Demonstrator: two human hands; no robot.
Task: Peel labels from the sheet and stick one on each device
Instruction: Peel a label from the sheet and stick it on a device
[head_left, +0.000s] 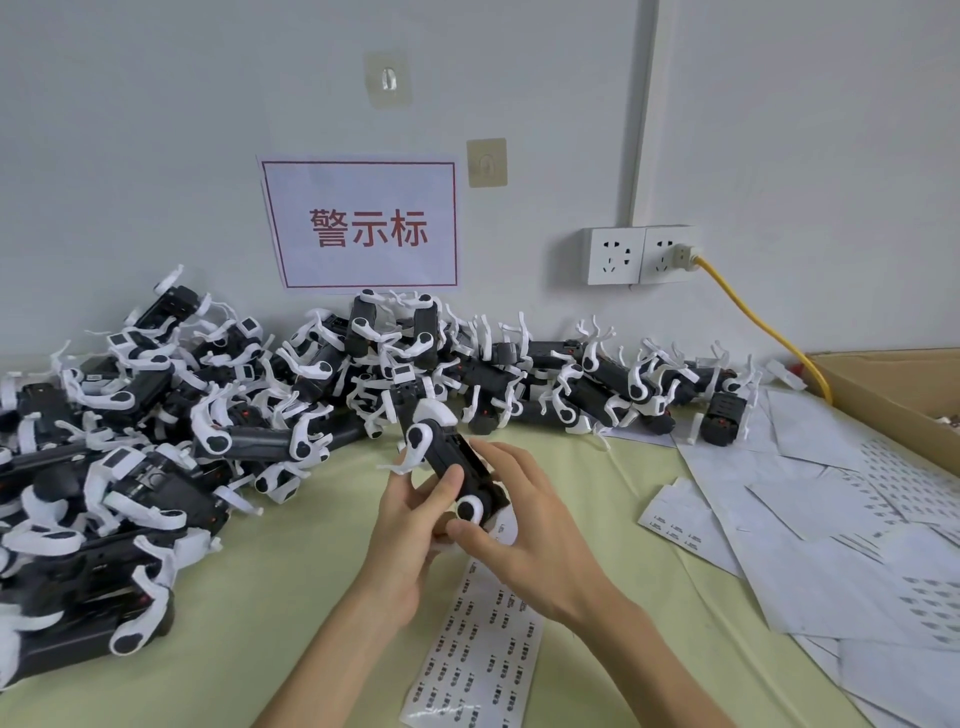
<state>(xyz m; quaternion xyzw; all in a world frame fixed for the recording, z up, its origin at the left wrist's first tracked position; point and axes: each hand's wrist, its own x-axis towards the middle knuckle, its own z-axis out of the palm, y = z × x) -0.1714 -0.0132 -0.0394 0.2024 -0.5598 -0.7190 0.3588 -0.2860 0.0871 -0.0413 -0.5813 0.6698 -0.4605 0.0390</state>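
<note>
- Device (451, 470), black body with white clips, is held up over the green table (291, 582), just in front of the big pile of devices (156, 431) at the back and left.
- It's gripped from below by the left hand (410, 540), thumb curled across the dark top face. The right hand (524, 535) is wrapped round the near end, thumb pressed just beside the round white cap.
- Whether a label is pinched under the right fingers can't be told, that spot is hidden.
- Label sheet (478, 649) is lying flat on the table right under the wrists, untouched.
- Risk one: a label gets stuck on crooked or creased, probably, since the device is tilted and only hand-steadied.
- Risk two: the thin white clips could get snagged or bent if the grip is squeezed harder.
- Risk three: done and undone units are easily mixed up once it's dropped back on that heap.
- The spent backing sheets (810, 519) on the right could be mistaken for the live one too.
</note>
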